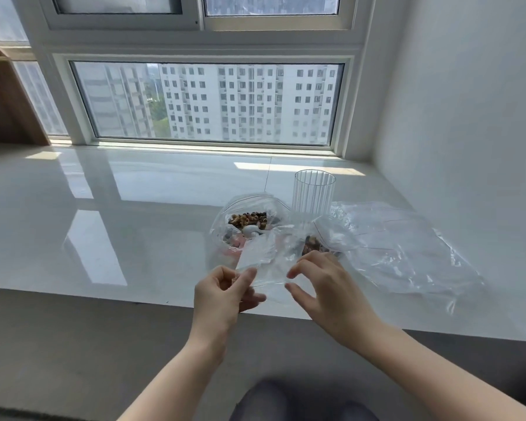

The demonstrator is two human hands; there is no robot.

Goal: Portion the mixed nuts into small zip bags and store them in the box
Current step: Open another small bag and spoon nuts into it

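My left hand pinches the lower left corner of a small clear zip bag, held above the front edge of the white sill. My right hand hovers at the bag's right side with fingers spread and loosely bent, holding nothing. Behind the bag, a large clear bag lies open with mixed nuts and a white scoop inside. To its right lies a second small bag with some nuts in it.
A ribbed clear cup stands upright behind the bags. A large crumpled clear plastic bag lies at the right, near the white wall. The glossy white sill runs along the window. A wooden shelf stands at the far left.
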